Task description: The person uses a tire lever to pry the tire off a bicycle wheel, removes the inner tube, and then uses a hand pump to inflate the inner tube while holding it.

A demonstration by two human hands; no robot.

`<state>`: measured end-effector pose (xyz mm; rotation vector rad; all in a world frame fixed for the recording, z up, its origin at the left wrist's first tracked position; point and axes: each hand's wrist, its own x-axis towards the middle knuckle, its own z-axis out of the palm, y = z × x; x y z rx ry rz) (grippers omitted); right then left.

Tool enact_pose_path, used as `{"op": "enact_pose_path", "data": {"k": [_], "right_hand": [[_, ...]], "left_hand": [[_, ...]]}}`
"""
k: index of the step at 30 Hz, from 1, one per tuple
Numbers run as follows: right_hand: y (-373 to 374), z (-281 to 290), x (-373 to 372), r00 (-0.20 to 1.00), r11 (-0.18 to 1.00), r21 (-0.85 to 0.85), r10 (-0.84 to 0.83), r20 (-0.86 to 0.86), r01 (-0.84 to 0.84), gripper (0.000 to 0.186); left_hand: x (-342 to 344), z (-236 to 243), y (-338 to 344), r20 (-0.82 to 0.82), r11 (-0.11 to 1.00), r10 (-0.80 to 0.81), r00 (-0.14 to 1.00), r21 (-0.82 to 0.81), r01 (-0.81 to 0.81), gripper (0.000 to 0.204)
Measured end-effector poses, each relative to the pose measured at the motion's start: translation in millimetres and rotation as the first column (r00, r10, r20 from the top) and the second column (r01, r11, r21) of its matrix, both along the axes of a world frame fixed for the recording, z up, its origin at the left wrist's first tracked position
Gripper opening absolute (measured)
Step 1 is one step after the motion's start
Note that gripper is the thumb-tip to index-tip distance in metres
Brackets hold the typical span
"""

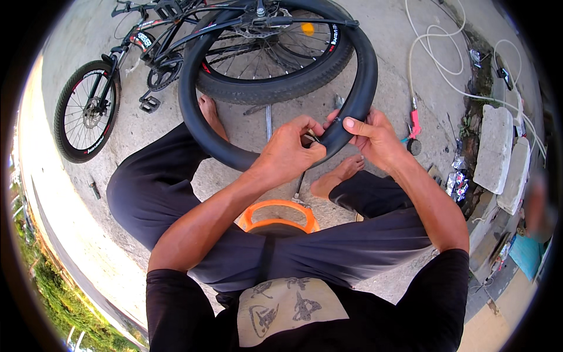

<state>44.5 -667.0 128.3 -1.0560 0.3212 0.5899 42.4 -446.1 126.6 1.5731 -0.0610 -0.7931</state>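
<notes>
A black inflated bicycle inner tube [193, 111] loops in front of me, above my knees. My right hand [372, 138] grips its lower right part, thumb laid along the rubber. My left hand [287, 151] pinches the small metal valve [311, 138] on the tube, close against the right hand. Behind the tube an upturned black bicycle lies on the concrete, with its rear wheel [275, 58] nearest and its front wheel [87, 111] at the far left.
I sit on a low orange stool [275, 212], bare feet on the concrete. A pink-handled tool [414, 126] and a white hose [437, 53] lie at the right, beside grey stone blocks [494, 149]. A metal tool [268, 120] lies beneath the wheel.
</notes>
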Motion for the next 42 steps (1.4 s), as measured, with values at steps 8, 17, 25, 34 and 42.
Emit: {"op": "enact_pose_path", "data": {"k": [8, 17, 25, 34, 42], "right_hand": [[0, 12, 7, 1.0, 0.998, 0.065, -0.024, 0.012, 0.023, 0.037], [-2, 17, 15, 0.999, 0.993, 0.116, -0.036, 0.034, 0.032, 0.041], [-2, 20, 18, 0.999, 0.993, 0.11, -0.036, 0.029, 0.033, 0.042], [-3, 18, 22, 0.999, 0.994, 0.106, -0.038, 0.006, 0.037, 0.041], [19, 29, 2, 0.997, 0.884, -0.461, 0.075, -0.014, -0.073, 0.068]], "left_hand": [[16, 40, 16, 0.105, 0.838, -0.467, 0.878, 0.372, 0.401, 0.035], [0, 40, 9, 0.29, 0.894, -0.283, 0.914, 0.424, 0.142, 0.033], [0, 37, 7, 0.264, 0.912, -0.235, 0.935, 0.394, 0.118, 0.034], [-2, 27, 2, 0.311, 0.914, -0.206, 0.928, 0.4, 0.069, 0.035], [-2, 25, -4, 0.332, 0.896, -0.186, 0.925, 0.444, 0.021, 0.03]]}}
